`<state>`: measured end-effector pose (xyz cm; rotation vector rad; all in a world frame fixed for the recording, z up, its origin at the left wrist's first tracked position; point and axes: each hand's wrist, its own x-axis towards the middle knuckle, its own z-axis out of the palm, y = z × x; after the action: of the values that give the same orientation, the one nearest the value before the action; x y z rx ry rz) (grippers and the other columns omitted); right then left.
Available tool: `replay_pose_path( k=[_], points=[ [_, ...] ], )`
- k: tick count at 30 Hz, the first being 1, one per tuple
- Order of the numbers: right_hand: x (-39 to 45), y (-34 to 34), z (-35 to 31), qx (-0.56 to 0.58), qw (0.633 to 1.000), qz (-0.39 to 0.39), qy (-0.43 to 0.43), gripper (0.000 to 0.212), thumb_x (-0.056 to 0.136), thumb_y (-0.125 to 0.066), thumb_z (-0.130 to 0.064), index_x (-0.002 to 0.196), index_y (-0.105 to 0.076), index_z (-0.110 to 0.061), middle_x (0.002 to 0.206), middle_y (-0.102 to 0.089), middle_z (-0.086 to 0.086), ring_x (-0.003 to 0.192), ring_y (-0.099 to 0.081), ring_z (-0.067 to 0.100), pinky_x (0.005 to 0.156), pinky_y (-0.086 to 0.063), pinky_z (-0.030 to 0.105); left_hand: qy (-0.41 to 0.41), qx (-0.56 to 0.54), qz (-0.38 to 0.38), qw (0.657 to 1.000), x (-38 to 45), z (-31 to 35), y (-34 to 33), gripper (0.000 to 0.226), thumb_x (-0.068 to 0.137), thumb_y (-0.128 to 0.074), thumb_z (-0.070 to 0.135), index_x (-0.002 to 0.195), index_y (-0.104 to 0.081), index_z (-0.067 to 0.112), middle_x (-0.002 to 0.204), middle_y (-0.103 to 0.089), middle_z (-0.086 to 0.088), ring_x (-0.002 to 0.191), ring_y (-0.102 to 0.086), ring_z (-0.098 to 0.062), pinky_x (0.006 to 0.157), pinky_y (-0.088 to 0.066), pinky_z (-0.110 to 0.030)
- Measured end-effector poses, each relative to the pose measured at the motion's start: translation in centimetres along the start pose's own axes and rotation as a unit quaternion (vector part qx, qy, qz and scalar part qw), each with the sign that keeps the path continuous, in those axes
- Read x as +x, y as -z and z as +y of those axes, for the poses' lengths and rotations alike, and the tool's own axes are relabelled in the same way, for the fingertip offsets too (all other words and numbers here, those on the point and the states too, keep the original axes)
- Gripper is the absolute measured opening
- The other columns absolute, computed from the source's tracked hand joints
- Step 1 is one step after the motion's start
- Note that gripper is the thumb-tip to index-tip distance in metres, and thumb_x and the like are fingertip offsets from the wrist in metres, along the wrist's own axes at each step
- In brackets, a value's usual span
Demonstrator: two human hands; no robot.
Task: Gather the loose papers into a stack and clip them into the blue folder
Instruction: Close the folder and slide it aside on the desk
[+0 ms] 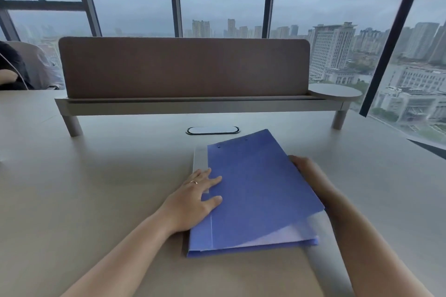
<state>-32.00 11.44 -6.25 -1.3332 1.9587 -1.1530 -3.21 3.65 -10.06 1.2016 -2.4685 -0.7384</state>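
Blue folder (260,190) at lower centre of the worktop (96,176), papers (277,236) showing beneath its cover.
Left hand (193,202) presses flat, fingers straight, on its left edge; right hand (306,168) grips the cover's right edge.

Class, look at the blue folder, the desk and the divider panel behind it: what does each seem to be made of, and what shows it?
Blue folder: thin matte plastic, probably; its lifted cover bends and lets light through at the lower corner.
Desk: smooth pale laminate, seemingly; even colour, soft sheen.
Divider panel: brown felt-like fabric, judging by its dull, fuzzy surface.
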Motion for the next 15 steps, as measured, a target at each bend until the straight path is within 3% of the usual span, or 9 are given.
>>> replay_pose_path(
  k=[2, 4, 7, 10, 13, 15],
  points=[
    [-0.1, 1.4, -1.9, 0.095, 0.991, 0.094, 0.013, 0.024, 0.098, -0.052, -0.009, 0.087, -0.069, -0.022, 0.093, -0.076, -0.001, 0.077, -0.071, 0.014, 0.08, -0.055, 0.038, 0.004, 0.012, 0.009, 1.0, 0.0, 0.2, -0.2, 0.056, 0.094, -0.05, 0.05, 0.148, -0.034, 0.046, 0.163, -0.008, 0.023, 0.148, 0.009, 0.004, 0.122, -0.007, -0.029],
    [-0.6, 2.1, -3.9, 0.178, 0.972, 0.153, 0.029, 0.025, 0.102, -0.05, -0.016, 0.092, -0.07, -0.028, 0.096, -0.077, 0.004, 0.081, -0.075, 0.022, 0.091, -0.057, 0.046, 0.011, 0.015, 0.009, 1.0, 0.0, 0.5, -0.4, 0.057, 0.093, -0.051, 0.05, 0.148, -0.035, 0.046, 0.163, -0.005, 0.023, 0.147, 0.014, 0.004, 0.12, -0.006, -0.027],
    [-2.0, 0.0, -6.7, 0.004, 0.995, 0.071, 0.065, 0.023, 0.101, -0.054, -0.03, 0.118, -0.069, -0.027, 0.114, -0.073, -0.004, 0.096, -0.07, 0.017, 0.083, -0.055, 0.033, 0.026, 0.021, 0.01, 0.999, 0.3, 1.5, -1.0, 0.056, 0.094, -0.05, 0.048, 0.148, -0.034, 0.045, 0.165, -0.002, 0.018, 0.148, 0.017, -0.001, 0.119, -0.006, -0.03],
    [-3.1, -4.5, -6.6, -0.218, 0.971, -0.055, 0.078, 0.045, 0.102, -0.045, -0.04, 0.144, -0.051, -0.025, 0.148, -0.052, -0.006, 0.135, -0.049, 0.018, 0.105, -0.043, 0.037, 0.031, 0.016, 0.032, 0.999, 0.9, 3.4, -2.0, 0.053, 0.096, -0.049, 0.043, 0.147, -0.035, 0.043, 0.166, -0.002, 0.011, 0.15, 0.016, -0.007, 0.12, -0.009, -0.032],
    [-2.8, -8.0, -3.7, -0.279, 0.952, -0.117, 0.045, 0.056, 0.104, -0.033, -0.047, 0.153, -0.033, -0.021, 0.165, -0.024, 0.006, 0.153, -0.018, 0.024, 0.122, -0.018, 0.047, 0.022, -0.02, 0.084, 0.996, 1.9, 5.1, -3.4, 0.047, 0.095, -0.052, 0.029, 0.141, -0.044, 0.034, 0.165, -0.016, 0.001, 0.153, -0.001, -0.011, 0.115, -0.017, -0.025],
    [-2.1, -7.7, -2.0, -0.287, 0.953, -0.101, 0.015, 0.064, 0.103, -0.025, -0.055, 0.158, -0.022, -0.022, 0.169, -0.01, 0.006, 0.156, -0.003, 0.022, 0.125, -0.002, 0.048, 0.015, -0.031, 0.114, 0.993, 2.7, 6.3, -4.1, 0.044, 0.093, -0.055, 0.025, 0.136, -0.047, 0.03, 0.158, -0.03, 0.006, 0.148, -0.022, -0.009, 0.104, -0.026, -0.02]
  ],
)
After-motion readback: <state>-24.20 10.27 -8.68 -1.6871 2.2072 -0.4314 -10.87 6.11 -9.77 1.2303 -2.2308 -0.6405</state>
